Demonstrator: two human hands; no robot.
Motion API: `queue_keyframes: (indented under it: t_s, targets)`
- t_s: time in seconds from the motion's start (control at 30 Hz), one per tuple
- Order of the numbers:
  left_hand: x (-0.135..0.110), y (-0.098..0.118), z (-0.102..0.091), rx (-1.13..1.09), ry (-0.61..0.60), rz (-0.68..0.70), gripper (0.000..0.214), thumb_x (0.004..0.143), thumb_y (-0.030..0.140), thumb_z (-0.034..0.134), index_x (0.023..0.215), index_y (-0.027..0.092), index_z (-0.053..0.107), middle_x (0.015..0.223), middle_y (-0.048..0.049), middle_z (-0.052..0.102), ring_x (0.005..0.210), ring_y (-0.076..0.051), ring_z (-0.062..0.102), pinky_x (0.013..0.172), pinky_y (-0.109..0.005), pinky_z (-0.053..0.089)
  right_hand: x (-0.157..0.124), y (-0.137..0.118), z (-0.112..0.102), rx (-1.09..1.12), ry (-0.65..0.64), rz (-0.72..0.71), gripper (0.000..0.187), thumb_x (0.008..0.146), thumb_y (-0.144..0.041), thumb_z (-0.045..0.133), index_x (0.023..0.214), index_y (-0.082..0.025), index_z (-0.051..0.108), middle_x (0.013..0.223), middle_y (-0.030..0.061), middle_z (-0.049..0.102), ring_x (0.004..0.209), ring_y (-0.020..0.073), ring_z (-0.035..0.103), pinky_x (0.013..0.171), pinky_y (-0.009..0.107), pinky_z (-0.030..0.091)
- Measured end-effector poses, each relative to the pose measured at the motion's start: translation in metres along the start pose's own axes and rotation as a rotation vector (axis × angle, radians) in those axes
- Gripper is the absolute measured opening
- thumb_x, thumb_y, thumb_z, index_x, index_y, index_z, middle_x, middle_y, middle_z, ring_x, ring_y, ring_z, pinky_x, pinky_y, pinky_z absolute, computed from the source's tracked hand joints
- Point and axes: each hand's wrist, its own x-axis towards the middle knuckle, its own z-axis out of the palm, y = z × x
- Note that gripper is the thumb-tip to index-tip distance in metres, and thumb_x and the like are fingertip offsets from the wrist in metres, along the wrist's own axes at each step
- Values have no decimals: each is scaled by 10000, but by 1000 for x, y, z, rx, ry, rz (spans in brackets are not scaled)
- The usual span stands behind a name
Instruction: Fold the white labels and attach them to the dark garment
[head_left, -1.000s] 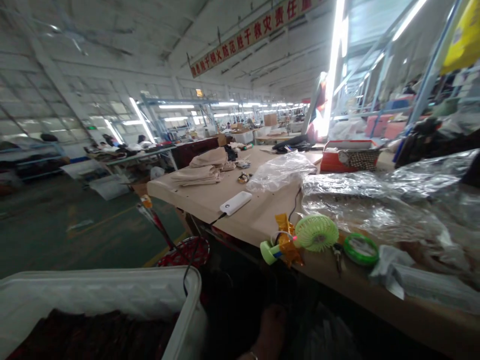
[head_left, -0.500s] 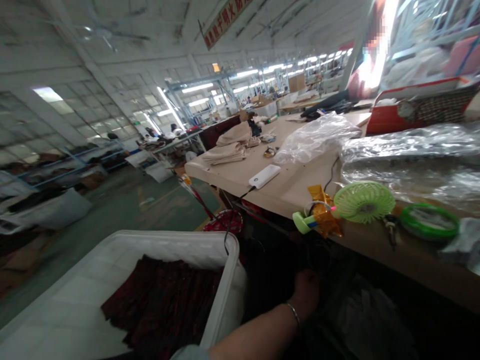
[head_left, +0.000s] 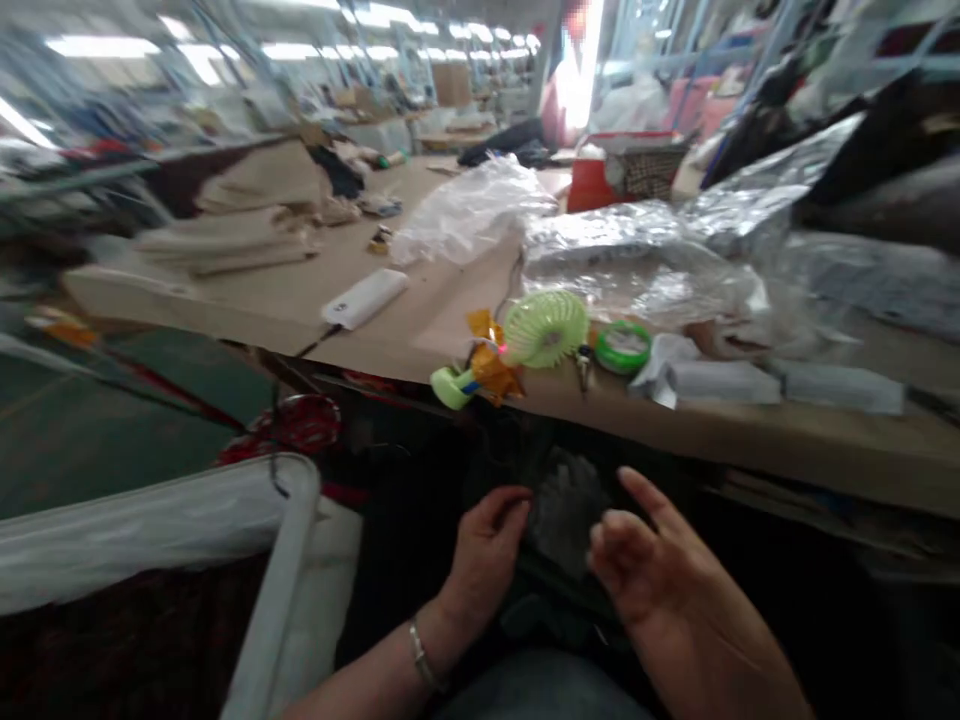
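- Left hand (head_left: 480,550): thumb and forefinger tips nearly meet; I cannot tell whether they pinch anything.
- Right hand (head_left: 664,585): one finger stretches out, the others curl loosely and apart, with nothing visible in them.
- Film (head_left: 568,510): greyish, between the two hands, just beside the left fingertips; contact is unclear in the dim light. It looks like thin plastic, so probably light, limp, slippery and quick to crease.
- Hold: the edge nearest the left fingertips seems the handiest; a flat pinch should slip less than a fingertip graze.
- Fan (head_left: 546,330): beyond both hands' fingertips, at the table's (head_left: 427,320) near edge.
- Bin (head_left: 281,570): left of the left fingers, well apart.
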Motion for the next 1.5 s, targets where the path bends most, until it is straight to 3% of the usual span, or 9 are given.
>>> queue_keyframes:
  t_s: [0.1, 0.17, 0.3, 0.47, 0.67, 0.97, 1.2, 1.33, 1.5]
  targets:
    - [-17, 29, 10, -59, -130, 182, 197, 785, 263, 606, 952, 177, 667, 880, -34, 699, 799, -148, 630, 742, -248, 492, 4, -3, -3, 83, 73, 78, 444, 769, -214, 671, 1189, -179, 534, 931, 61, 669, 859, 147, 638, 802, 285, 517]
    - [-24, 47, 17, -63, -142, 246, 181, 785, 220, 614, 953, 185, 673, 891, -29, 701, 799, -134, 633, 740, -230, 501, 4, -2, -1, 110, 66, 88, 414, 773, -207, 645, 1172, -168, 541, 947, 69, 675, 866, 141, 644, 814, 278, 512]
    - [-30, 61, 24, -20, -186, 371, 117, 794, 150, 597, 858, 176, 691, 818, -14, 688, 751, -111, 632, 694, -199, 513, -1, 0, 2, 118, 21, 83, 377, 805, -237, 597, 1172, -174, 537, 949, 74, 687, 879, 144, 652, 837, 282, 505]
    - [-29, 55, 24, 17, -174, 452, 124, 818, 140, 561, 838, 169, 681, 791, -13, 677, 712, -111, 632, 651, -211, 526, 0, 1, -3, 71, -8, 85, 344, 833, -294, 553, 1162, -196, 532, 955, 57, 694, 891, 138, 649, 875, 278, 490]
    - [-27, 51, 22, 95, -170, 492, 128, 829, 137, 552, 858, 163, 674, 802, -19, 687, 724, -117, 641, 664, -216, 525, 2, 5, -7, -41, -11, 14, 376, 871, -321, 490, 1224, -191, 489, 1026, 84, 688, 981, 175, 634, 975, 365, 433]
    - [-20, 48, 14, 151, -234, 509, 152, 828, 109, 537, 896, 159, 663, 825, -21, 683, 727, -111, 642, 668, -213, 518, 3, 7, -10, -206, -62, -117, 473, 845, -303, 575, 1279, -192, 422, 1015, 100, 703, 979, 203, 644, 970, 426, 427]
    - [-14, 53, 10, 260, -282, 488, 163, 812, 121, 512, 794, 149, 672, 716, -24, 664, 642, -111, 617, 600, -210, 488, 13, 3, -17, -349, -49, -71, 561, 827, -314, 626, 1325, -211, 389, 984, 75, 708, 939, 198, 650, 971, 441, 416]
    - [-6, 53, 9, 305, -310, 492, 200, 791, 111, 490, 777, 160, 683, 689, -22, 668, 612, -111, 611, 579, -206, 472, 17, -4, -23, -534, -100, -75, 584, 830, -349, 630, 1348, -250, 378, 1029, 58, 690, 1005, 197, 623, 1004, 423, 375]
    - [7, 36, 6, 438, -394, 488, 251, 764, 84, 458, 731, 177, 688, 630, -7, 648, 562, -101, 590, 536, -180, 426, 30, -8, -33, -823, -202, -56, 697, 826, -453, 593, 1414, -234, 289, 1075, 84, 656, 952, 210, 633, 881, 377, 467]
